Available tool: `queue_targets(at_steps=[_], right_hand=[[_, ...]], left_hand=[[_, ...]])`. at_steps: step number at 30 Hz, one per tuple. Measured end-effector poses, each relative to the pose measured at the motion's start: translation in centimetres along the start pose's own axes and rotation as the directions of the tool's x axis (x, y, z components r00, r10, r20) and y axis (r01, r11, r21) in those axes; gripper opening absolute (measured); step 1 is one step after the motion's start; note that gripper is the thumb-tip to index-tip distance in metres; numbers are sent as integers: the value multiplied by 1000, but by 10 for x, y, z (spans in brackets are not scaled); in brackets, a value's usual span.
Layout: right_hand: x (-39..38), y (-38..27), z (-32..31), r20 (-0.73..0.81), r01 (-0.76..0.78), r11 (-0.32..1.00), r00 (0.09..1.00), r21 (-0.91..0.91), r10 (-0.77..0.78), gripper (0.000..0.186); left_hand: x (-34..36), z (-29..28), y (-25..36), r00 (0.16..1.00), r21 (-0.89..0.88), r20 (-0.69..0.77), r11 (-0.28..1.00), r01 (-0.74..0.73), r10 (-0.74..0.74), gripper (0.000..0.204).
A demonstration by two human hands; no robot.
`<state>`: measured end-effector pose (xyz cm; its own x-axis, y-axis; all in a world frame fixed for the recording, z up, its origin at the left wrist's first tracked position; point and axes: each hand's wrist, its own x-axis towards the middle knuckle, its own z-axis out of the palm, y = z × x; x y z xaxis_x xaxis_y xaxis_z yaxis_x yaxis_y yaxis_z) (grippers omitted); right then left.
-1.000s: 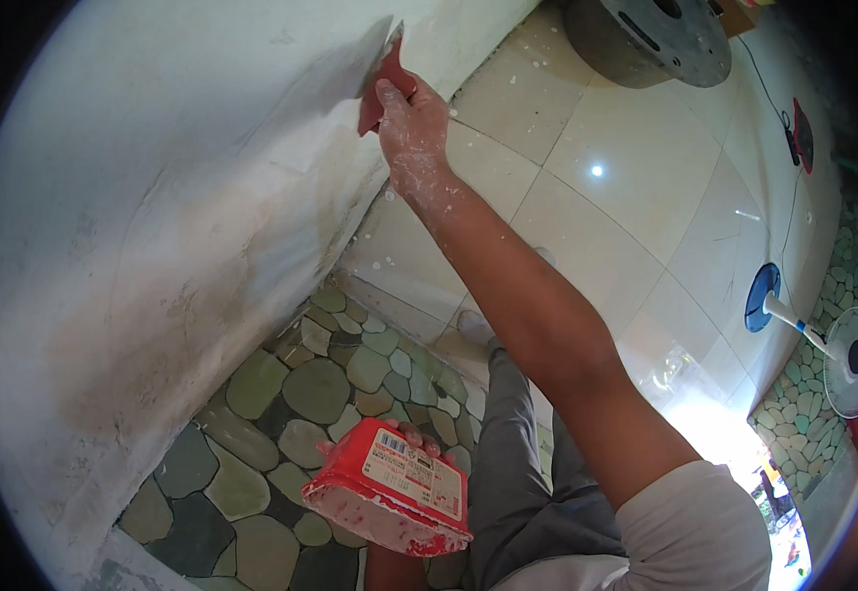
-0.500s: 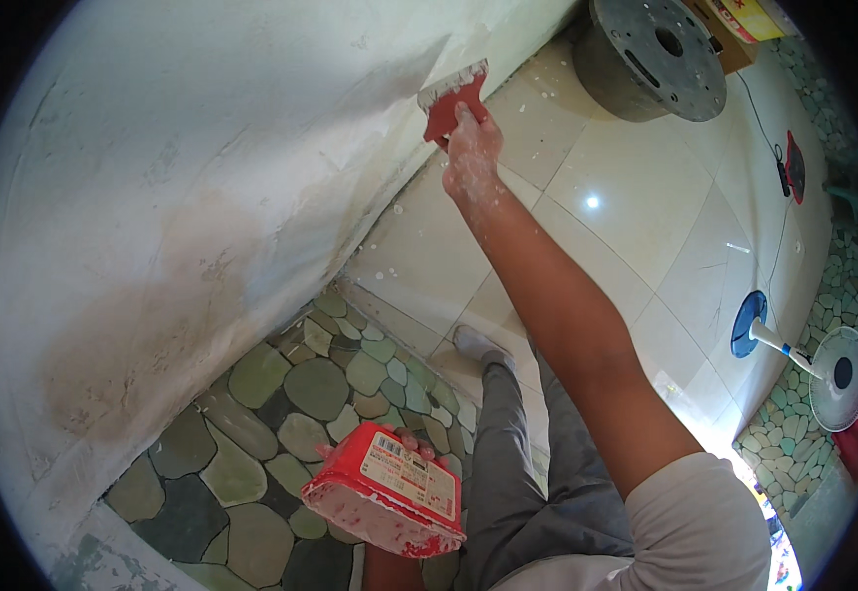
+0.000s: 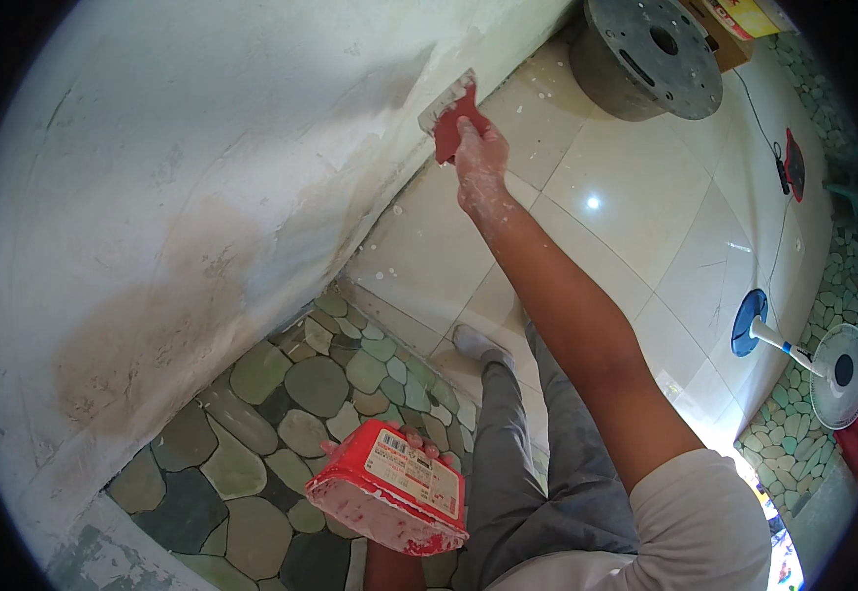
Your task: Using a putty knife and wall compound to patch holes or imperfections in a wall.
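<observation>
My right hand (image 3: 481,153) grips a red-handled putty knife (image 3: 456,116), its arm stretched far forward. The knife's wide, putty-smeared blade lies against the lower part of the pale plastered wall (image 3: 281,128), close to where wall and floor meet. Down near my legs, my left hand (image 3: 429,446) is wrapped around a red plastic tub (image 3: 389,488) with a pale label on its side. The tub is tipped, and white putty coats its inside and rim. Only the left fingertips show; the tub hides the rest of that hand.
A large dark round drum (image 3: 645,59) stands on the cream tiles (image 3: 606,187) at the far right, beside a cardboard box (image 3: 719,34). A white fan (image 3: 837,377) with a blue base (image 3: 749,323) is at the right. Stone-patterned flooring (image 3: 256,537) lies below.
My right hand has come slightly nearer and turned, bringing the putty knife's blade round to face the wall. The left hand and tub have barely moved.
</observation>
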<state>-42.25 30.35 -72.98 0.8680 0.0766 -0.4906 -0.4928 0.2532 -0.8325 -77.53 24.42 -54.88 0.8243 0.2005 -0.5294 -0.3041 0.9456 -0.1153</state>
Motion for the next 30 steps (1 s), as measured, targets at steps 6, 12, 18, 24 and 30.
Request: queue_targets(at_steps=[6, 12, 18, 24, 30], right_hand=[[-7, 7, 29, 192, 50, 999, 980, -18, -45, 21], [-62, 0, -12, 414, -93, 996, 906, 2, 84, 30], [-130, -18, -90, 273, -412, 910, 882, 52, 384, 28], [-192, -86, -144, 278, -499, 859, 846, 114, 454, 26], [-261, -179, -173, 457, -517, 828, 804, 218, 382, 32]], left_hand=[[-2, 5, -12, 999, 27, -46, 1000, -16, 18, 101], [-2, 11, -22, 1000, -10, -1, 1000, -18, 18, 99], [-14, 1, -15, 987, 142, -10, 977, -159, 162, 78], [-6, 7, -2, 969, 225, 105, 943, -244, 225, 59], [-26, 29, -21, 977, 200, 165, 966, -166, 134, 60]])
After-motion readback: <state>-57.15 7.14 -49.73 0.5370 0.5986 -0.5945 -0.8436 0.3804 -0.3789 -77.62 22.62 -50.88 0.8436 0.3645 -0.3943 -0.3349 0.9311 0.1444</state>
